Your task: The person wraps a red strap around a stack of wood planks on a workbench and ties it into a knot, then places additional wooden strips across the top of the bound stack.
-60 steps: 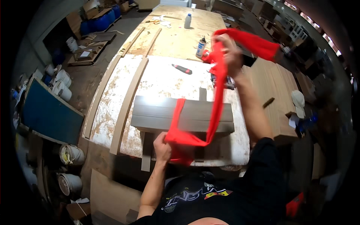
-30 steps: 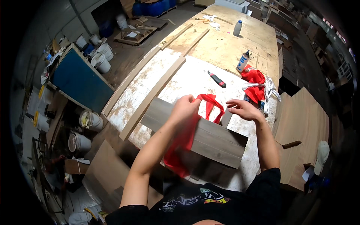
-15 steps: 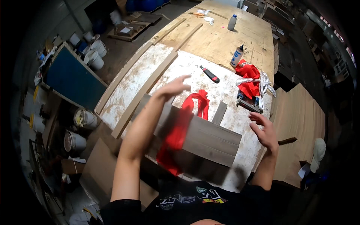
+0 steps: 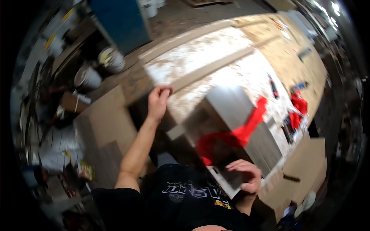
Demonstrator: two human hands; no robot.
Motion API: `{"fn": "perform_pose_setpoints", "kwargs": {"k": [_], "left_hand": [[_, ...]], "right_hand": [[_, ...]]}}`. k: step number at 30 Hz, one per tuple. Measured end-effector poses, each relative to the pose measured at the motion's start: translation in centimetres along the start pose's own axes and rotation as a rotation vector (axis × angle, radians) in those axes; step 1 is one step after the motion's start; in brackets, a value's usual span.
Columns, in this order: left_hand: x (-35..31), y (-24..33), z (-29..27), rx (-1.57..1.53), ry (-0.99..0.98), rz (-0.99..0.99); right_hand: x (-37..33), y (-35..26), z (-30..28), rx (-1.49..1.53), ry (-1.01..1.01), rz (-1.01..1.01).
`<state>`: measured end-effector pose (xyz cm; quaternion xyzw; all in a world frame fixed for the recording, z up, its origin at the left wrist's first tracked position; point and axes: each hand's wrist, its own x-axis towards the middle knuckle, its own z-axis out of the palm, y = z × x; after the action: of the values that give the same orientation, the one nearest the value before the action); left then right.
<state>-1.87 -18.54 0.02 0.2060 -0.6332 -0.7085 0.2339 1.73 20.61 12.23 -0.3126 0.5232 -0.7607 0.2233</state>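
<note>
We list, at the left, one lidded white bucket [image 4: 88, 77] on the floor, next to a second white bucket [image 4: 111, 59] with yellowish matter at its mouth. Below them we record one large tan sheet [image 4: 106, 123]; above, one blue panel [image 4: 119, 23] with a pale edge.

Left hand [image 4: 158, 103]: fingers and thumb drawn close together, at the near end of one long wooden strip [image 4: 210, 71]. Blur hides the contact, so we cannot tell whether the hand grips it. A second wooden strip [image 4: 189, 38] lies beyond, along the far left edge of the worktable [image 4: 200, 54], whose white surface is stained brown.

Stack of grey boards [image 4: 229, 102]: set lengthwise on the worktable, between the two hands. Over it we find the red cloth strip [image 4: 250, 125], laid crosswise, one end past the far side of the boards, the other hanging down the near side in a bend.

Right hand [image 4: 246, 175]: fingers curved and spread from the thumb, nothing seen in the grasp, just beside the near side of the boards.

Farther right we enter one red-and-black hand tool [image 4: 273, 86], one dark tool [image 4: 287, 130], one red cloth bundle [image 4: 298, 107], one bottle [image 4: 298, 86] and, below these, stacked wooden panels [image 4: 300, 167].
</note>
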Motion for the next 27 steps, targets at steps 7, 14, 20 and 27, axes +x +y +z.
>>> {"fn": "perform_pose_setpoints", "kwargs": {"k": [7, 14, 20, 27], "left_hand": [[-13.3, -9.0, -25.5, 0.079, 0.460, -0.484], [-5.7, -6.0, -33.7, 0.126, 0.411, -0.449], [10.1, -5.0, -37.9, 0.115, 0.324, -0.356], [33.7, -9.2, -42.5, 0.237, -0.153, -0.304]], "right_hand": [[18.3, 15.2, 20.2, -0.206, -0.470, 0.559], [29.9, 28.6, 28.2, -0.773, -0.739, 0.356], [39.1, 35.4, 31.2, -0.543, -0.772, 0.345], [57.9, 38.8, 29.6, -0.419, -0.424, 0.377]]}}
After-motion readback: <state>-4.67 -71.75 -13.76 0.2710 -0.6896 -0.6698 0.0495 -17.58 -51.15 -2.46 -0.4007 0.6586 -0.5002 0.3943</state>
